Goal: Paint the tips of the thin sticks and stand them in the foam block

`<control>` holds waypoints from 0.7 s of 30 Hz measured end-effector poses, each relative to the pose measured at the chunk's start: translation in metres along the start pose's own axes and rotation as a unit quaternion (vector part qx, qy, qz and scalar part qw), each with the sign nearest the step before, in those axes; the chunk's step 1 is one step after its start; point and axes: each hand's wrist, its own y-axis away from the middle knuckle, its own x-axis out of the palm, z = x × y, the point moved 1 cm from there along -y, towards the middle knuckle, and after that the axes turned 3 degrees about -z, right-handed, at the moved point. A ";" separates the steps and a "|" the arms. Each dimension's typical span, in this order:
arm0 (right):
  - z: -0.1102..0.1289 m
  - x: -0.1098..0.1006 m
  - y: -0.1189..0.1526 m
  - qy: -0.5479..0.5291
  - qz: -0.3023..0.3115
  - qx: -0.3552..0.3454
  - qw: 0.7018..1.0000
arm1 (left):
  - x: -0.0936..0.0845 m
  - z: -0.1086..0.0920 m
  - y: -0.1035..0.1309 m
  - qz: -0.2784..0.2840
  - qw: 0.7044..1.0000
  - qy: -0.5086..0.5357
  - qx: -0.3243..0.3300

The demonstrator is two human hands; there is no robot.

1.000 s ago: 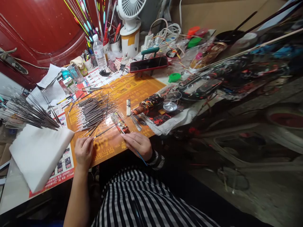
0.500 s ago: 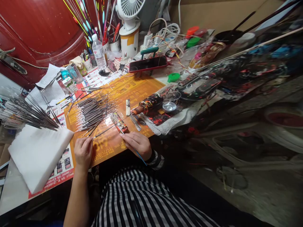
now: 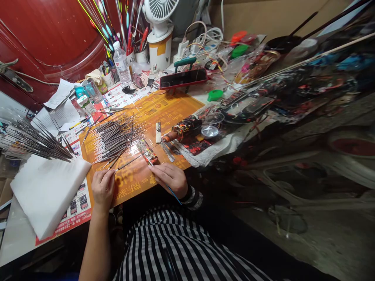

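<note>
My left hand pinches the near end of a thin grey-brown stick over the front of the orange mat. The stick slants up to the right, its far end near a small paint-stained block. Closed round a thin blue-handled brush, my right hand sits just below the block. The brush's front end points up at the block; whether its tip touches anything is too small to tell. Behind my left hand lies a pile of similar dark sticks.
A white foam block bristling with dark rods stands at the left. At the back are a water bottle, a white fan and a phone on a stand. Paint-stained tools and a clear cup lie to the right.
</note>
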 end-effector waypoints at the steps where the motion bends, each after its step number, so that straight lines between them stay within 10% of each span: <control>1: 0.000 0.000 -0.001 0.003 0.001 0.000 1.000 | 0.000 0.000 0.000 0.002 1.000 0.001 -0.003; 21: 0.000 -0.001 -0.002 0.000 0.012 -0.007 1.000 | 0.000 -0.001 0.000 0.008 1.000 -0.001 -0.007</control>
